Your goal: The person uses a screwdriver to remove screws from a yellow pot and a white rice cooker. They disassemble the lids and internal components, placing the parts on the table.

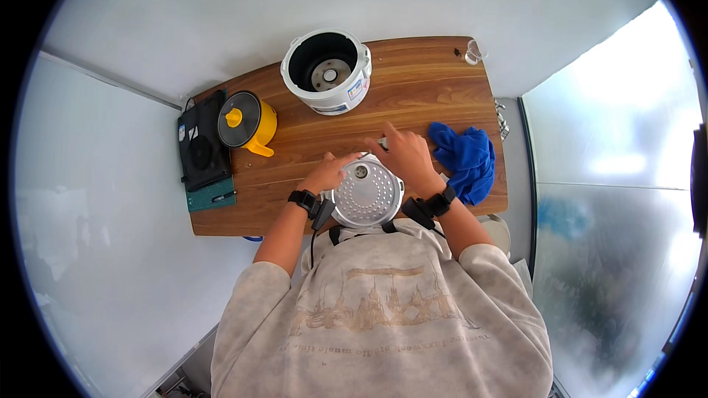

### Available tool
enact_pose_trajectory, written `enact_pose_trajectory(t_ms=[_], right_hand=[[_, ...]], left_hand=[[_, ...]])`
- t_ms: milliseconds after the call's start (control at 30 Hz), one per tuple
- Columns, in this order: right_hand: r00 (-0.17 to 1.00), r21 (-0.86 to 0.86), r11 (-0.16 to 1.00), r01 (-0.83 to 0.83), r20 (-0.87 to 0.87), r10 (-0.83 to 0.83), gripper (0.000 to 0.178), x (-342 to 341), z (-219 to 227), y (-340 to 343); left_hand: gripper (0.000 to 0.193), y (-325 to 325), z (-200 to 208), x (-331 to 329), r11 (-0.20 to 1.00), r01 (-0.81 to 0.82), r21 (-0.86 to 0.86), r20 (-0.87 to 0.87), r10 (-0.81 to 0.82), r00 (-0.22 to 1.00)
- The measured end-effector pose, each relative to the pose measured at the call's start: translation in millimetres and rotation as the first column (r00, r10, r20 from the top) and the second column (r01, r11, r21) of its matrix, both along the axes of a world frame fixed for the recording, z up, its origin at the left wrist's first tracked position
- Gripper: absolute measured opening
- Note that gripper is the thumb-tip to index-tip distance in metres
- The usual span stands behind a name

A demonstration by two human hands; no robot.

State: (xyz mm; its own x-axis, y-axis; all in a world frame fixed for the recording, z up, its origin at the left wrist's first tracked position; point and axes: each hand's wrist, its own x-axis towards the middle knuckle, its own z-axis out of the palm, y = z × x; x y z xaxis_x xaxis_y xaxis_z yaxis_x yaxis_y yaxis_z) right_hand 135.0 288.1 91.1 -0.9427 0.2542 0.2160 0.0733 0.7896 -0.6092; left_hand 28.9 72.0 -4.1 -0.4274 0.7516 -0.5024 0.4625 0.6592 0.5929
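Note:
A round, pale grey rice cooker lid (pixel 366 203) with a dimpled inner plate lies at the table's near edge, against my body. A small round vent (pixel 361 171) shows near its far rim. My left hand (pixel 326 174) rests on the lid's left side, index finger stretched toward the far rim. Just beyond that rim, my right hand (pixel 405 156) is closed around a slim tool (pixel 383 143), its pale end showing by the thumb. A thin dark shaft seems to run toward my left fingertip; the tool's exact kind is unclear.
The white rice cooker body (pixel 341 94), lidless, stands at the back of the wooden table (pixel 435 81). Left are a yellow pot (pixel 264 127) with a dark lid, a black appliance (pixel 203 151) and a green mat (pixel 210 197). A blue cloth (pixel 468 162) lies right; a clear cup (pixel 473 54) sits far right.

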Motion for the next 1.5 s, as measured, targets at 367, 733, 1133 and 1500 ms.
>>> enact_pose_trajectory(t_ms=[367, 733, 1133, 1500], right_hand=[[0.996, 0.138, 0.99, 0.007, 0.082, -0.019, 0.039, -6, 12, -7], [0.992, -0.012, 0.996, -0.083, 0.097, 0.084, 0.035, -3, 4, 2], [0.968, -0.109, 0.962, -0.249, 0.013, 0.252, 0.021, -3, 2, 6], [0.953, -0.147, 0.941, -0.304, -0.046, 0.3, 0.032, -7, 4, -10]], left_hand=[[0.069, 0, 1, -1, 0.984, -0.176, 0.028, 0.032, 0.176, 0.984], [0.069, 1, -13, -4, 0.982, -0.163, -0.096, 0.014, 0.165, 0.986], [0.062, 1, -7, -7, 0.984, -0.166, -0.068, 0.081, 0.171, 0.982], [0.067, -5, -12, -3, 0.987, -0.162, -0.016, 0.049, 0.162, 0.986]])
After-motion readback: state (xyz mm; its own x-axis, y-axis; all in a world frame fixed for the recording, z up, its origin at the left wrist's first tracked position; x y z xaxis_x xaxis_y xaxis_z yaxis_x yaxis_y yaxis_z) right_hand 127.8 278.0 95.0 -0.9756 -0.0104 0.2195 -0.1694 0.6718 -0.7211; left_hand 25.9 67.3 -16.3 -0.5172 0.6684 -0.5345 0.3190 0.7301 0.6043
